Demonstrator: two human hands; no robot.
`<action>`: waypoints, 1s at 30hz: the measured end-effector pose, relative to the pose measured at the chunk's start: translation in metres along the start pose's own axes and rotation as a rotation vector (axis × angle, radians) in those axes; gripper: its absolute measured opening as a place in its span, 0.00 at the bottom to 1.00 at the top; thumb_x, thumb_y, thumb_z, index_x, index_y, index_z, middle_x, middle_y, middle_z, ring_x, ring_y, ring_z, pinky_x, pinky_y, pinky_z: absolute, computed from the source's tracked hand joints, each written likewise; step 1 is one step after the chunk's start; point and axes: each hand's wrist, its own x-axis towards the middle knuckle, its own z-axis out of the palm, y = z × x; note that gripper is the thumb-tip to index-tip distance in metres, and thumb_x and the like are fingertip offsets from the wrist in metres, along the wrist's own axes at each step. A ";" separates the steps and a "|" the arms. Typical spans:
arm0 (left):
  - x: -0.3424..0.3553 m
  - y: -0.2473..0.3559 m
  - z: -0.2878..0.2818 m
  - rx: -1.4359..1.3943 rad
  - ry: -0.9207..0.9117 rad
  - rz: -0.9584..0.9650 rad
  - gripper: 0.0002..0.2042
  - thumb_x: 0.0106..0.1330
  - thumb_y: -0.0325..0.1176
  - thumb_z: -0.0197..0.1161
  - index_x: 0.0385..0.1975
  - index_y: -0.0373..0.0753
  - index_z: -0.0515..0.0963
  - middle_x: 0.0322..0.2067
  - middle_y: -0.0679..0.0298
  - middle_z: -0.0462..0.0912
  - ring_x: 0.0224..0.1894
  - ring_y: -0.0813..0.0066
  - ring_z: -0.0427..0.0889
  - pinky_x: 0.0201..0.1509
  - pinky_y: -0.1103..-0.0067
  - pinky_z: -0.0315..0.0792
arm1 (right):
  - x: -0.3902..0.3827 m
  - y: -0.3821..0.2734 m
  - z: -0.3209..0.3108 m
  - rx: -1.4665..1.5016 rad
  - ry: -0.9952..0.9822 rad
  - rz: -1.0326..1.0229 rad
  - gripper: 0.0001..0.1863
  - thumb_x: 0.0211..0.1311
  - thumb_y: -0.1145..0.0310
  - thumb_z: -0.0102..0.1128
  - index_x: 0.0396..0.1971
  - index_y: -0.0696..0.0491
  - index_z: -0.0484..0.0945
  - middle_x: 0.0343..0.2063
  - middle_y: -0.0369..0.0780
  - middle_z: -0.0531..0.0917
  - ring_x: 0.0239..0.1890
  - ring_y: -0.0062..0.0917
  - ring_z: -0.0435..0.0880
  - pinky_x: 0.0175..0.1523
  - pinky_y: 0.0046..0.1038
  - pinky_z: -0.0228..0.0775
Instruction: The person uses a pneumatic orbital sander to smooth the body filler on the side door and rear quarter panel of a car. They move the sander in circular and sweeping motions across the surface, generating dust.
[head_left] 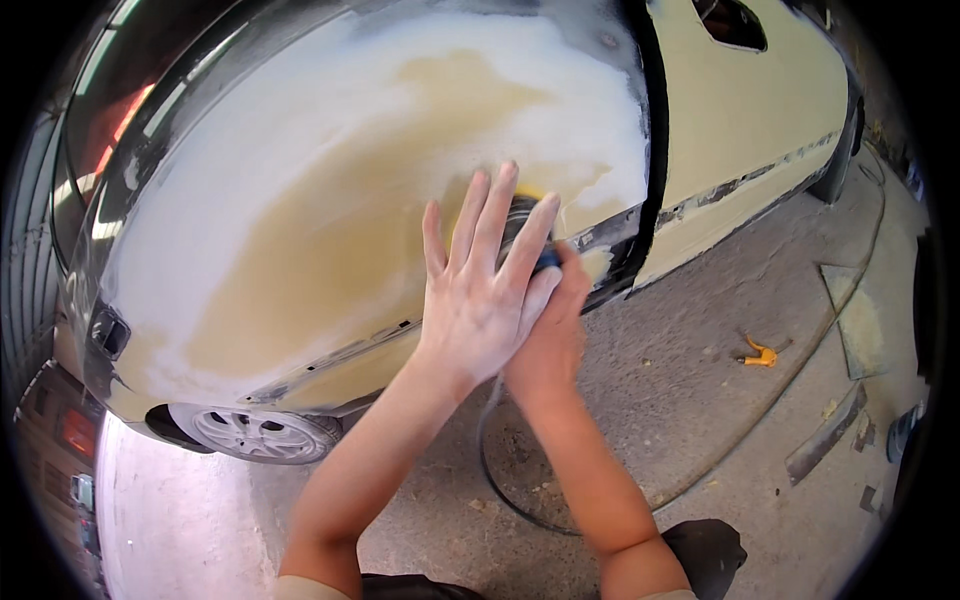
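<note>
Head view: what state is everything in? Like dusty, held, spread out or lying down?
Left hand: fingers spread, pale with dust.
Right hand: curled round the tool, partly hidden.
Round tool: held against the car panel; can't tell if it's running.
Car panel: patchy white and tan.
Wheel: whitish, upright.
Hose: curving along the floor.
Orange trigger tool: lying loose, unheld.

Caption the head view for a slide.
Right hand on a round tool, left hand spread over it, against a car's patchy white-and-tan side panel; a hose loops across the floor.
</note>
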 end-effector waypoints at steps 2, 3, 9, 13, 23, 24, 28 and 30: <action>-0.037 -0.001 -0.006 -0.112 0.050 -0.008 0.28 0.63 0.32 0.63 0.67 0.42 0.73 0.70 0.48 0.66 0.74 0.46 0.63 0.75 0.46 0.51 | 0.021 0.004 -0.017 0.004 0.058 -0.021 0.45 0.60 0.64 0.73 0.71 0.55 0.53 0.58 0.54 0.69 0.51 0.55 0.81 0.49 0.49 0.77; -0.063 -0.001 -0.005 -0.175 0.072 -0.007 0.28 0.62 0.30 0.63 0.66 0.38 0.73 0.69 0.46 0.67 0.73 0.45 0.65 0.75 0.47 0.52 | 0.029 0.011 -0.024 0.001 0.091 -0.026 0.45 0.60 0.63 0.73 0.70 0.55 0.54 0.57 0.53 0.69 0.50 0.55 0.81 0.50 0.49 0.77; -0.224 0.022 0.057 -0.614 -0.016 -0.655 0.29 0.65 0.33 0.66 0.65 0.32 0.69 0.64 0.44 0.71 0.67 0.48 0.70 0.71 0.59 0.64 | 0.039 0.022 -0.037 -0.073 0.048 0.046 0.45 0.60 0.61 0.74 0.69 0.54 0.54 0.54 0.55 0.69 0.49 0.54 0.80 0.51 0.47 0.77; -0.253 0.051 0.118 -0.989 -0.212 -0.931 0.36 0.66 0.40 0.70 0.69 0.31 0.62 0.66 0.43 0.67 0.68 0.47 0.69 0.71 0.62 0.64 | -0.007 0.005 -0.007 -0.087 -0.139 -0.063 0.48 0.56 0.58 0.77 0.68 0.55 0.54 0.57 0.54 0.67 0.52 0.49 0.80 0.54 0.47 0.77; -0.294 0.008 0.127 -0.963 -0.730 -1.044 0.17 0.72 0.45 0.64 0.38 0.33 0.81 0.20 0.69 0.77 0.25 0.78 0.76 0.31 0.75 0.72 | 0.059 0.035 -0.030 0.030 0.198 -0.003 0.42 0.56 0.58 0.77 0.63 0.57 0.61 0.55 0.51 0.67 0.54 0.48 0.76 0.55 0.47 0.74; -0.323 0.006 0.126 -1.043 -0.760 -1.039 0.18 0.72 0.46 0.65 0.37 0.34 0.81 0.21 0.69 0.78 0.26 0.78 0.78 0.32 0.75 0.73 | 0.064 0.039 -0.032 0.007 0.246 -0.024 0.41 0.57 0.56 0.77 0.63 0.56 0.62 0.54 0.51 0.67 0.53 0.49 0.77 0.53 0.49 0.76; -0.396 0.020 0.106 -1.022 -0.979 -1.432 0.18 0.72 0.46 0.67 0.34 0.33 0.82 0.26 0.67 0.81 0.27 0.79 0.79 0.32 0.77 0.74 | 0.033 0.039 -0.011 0.018 0.227 0.015 0.42 0.53 0.52 0.79 0.62 0.53 0.65 0.54 0.51 0.69 0.55 0.47 0.77 0.53 0.48 0.78; -0.410 0.037 0.091 -1.055 -0.950 -1.498 0.19 0.72 0.47 0.66 0.30 0.34 0.82 0.23 0.67 0.80 0.25 0.79 0.78 0.31 0.78 0.73 | 0.011 0.026 0.005 0.064 0.163 -0.088 0.41 0.50 0.53 0.80 0.60 0.52 0.69 0.52 0.51 0.72 0.54 0.47 0.79 0.50 0.47 0.80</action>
